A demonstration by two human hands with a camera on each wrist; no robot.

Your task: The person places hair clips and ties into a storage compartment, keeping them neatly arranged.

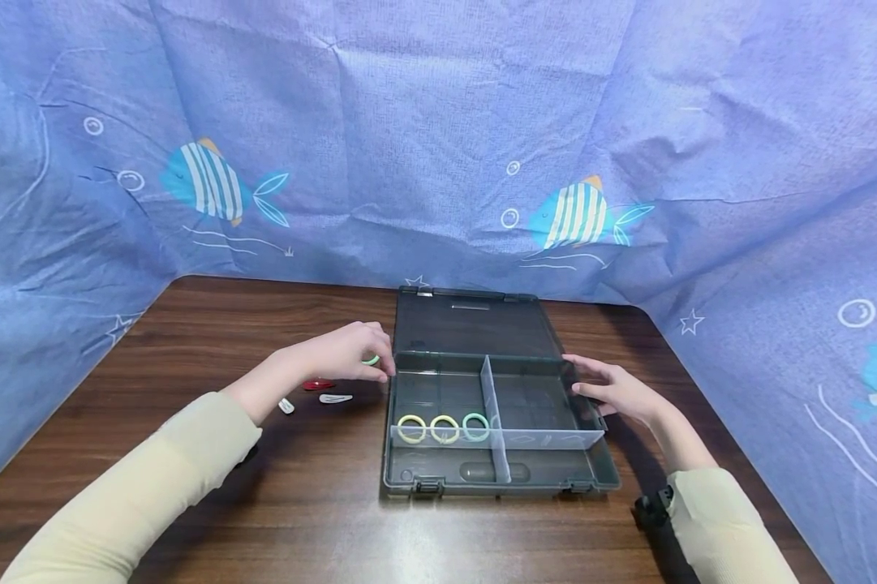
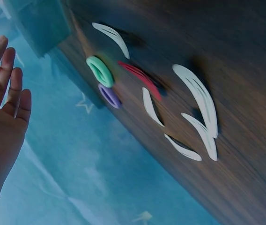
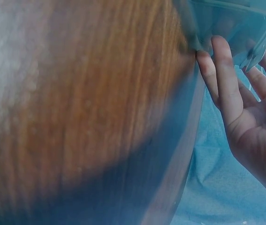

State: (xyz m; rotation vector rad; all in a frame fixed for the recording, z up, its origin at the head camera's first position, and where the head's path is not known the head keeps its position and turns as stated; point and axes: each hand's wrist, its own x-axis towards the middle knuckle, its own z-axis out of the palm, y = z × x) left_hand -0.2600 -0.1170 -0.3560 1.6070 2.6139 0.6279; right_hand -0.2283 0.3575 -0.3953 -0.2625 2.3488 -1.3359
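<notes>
We see a gray see-through box [image 1: 536,395] on the brown counter [image 1: 321,503]. Its lid [image 1: 475,324] lies back on the far side of the box. Thin clear walls [image 1: 555,440] split the box into parts. In the back left part of the box, two yellow rings [image 1: 411,417] and a blue-green ring [image 1: 475,416] sit in a row along the long wall.

We see the left hand [image 1: 354,353] just beside the left side of the box. Its grip is loose, with the fingers fairly long and only a bit bent, and it has hold of nothing. A bit of green peeks out under it.

The right hand [image 1: 623,393] is at the right side of the box. Its grip is spread wide, and fingers touch the box near its back corner. We cannot tell if it pinches the side.

Left of the box, we see a green ring [image 2: 106,72] with a purple ring [image 2: 116,104] just beside it, a red clip [image 2: 142,76] and five white clips [image 2: 196,86]. Two of the white clips touch.

Past the box hangs a blue cloth [image 1: 438,122] with striped fish [image 1: 212,182].
</notes>
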